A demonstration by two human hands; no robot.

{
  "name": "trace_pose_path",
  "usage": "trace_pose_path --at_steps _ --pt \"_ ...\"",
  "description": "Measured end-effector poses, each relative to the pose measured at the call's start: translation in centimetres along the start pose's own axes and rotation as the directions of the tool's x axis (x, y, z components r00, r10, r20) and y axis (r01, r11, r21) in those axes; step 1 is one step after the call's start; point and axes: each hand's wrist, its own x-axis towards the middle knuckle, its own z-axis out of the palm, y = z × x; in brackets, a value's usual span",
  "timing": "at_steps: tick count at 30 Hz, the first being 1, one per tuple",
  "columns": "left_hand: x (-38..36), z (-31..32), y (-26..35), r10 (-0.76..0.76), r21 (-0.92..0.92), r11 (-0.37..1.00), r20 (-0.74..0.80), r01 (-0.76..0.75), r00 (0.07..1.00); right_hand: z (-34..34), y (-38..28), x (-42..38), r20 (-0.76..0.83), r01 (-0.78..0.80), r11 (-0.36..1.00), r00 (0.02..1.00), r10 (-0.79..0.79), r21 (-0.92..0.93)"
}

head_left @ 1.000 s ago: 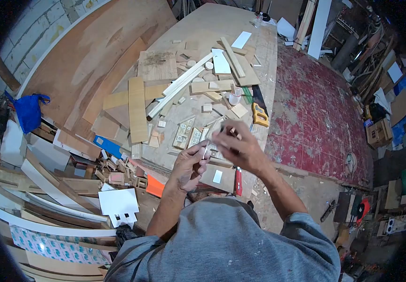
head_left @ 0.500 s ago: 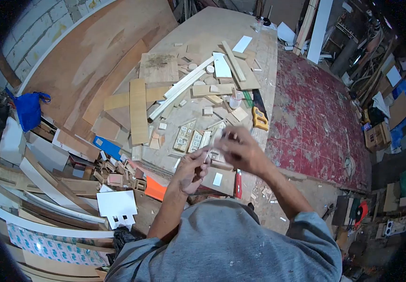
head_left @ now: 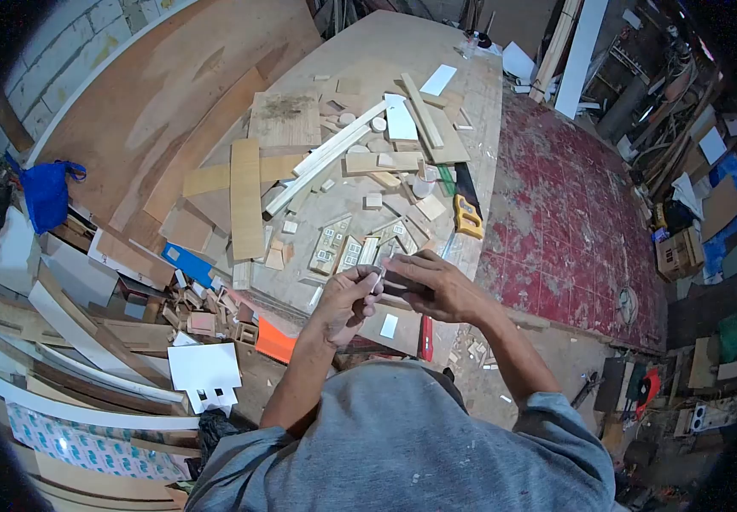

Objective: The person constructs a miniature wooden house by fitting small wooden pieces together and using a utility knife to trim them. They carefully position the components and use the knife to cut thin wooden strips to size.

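My left hand (head_left: 349,300) is closed, thumb and fingers pinching a small pale piece whose shape I cannot make out. Close against it on the right, my right hand (head_left: 436,286) bends its fingers around the same spot; what they grip is hidden. Just beyond the hands, small wooden house-front pieces with windows (head_left: 331,245) lie on the worktable (head_left: 368,55). A saw with a yellow handle (head_left: 468,217) rests at the table's right side. A small white rectangle (head_left: 390,326) lies below my hands.
Long pale wood strips (head_left: 326,160), a tan board strip (head_left: 246,200) and small blocks cover the table's middle. A blue bag (head_left: 46,196) is at the left, near heaped offcuts (head_left: 202,322). Red flooring (head_left: 556,222) extends to the right.
My right hand has come down, its blurred fingers now steadier and close to my left fingertips. My left hand stays in nearly the same place. The view has shifted slightly.
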Motion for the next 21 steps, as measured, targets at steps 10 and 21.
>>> trace_pose_path --at_steps 10,21 --pt "-0.2 0.4 0.4 0.026 0.206 0.979 -0.156 0.007 0.987 0.3 1.6 0.5 -0.057 -0.032 0.998 0.998 0.029 -0.062" --pt "1.7 -0.2 0.2 0.123 0.2 0.976 -0.2 -0.082 0.972 -1.3 1.3 -0.1 -0.409 -0.177 0.975 0.906 0.108 -0.135"
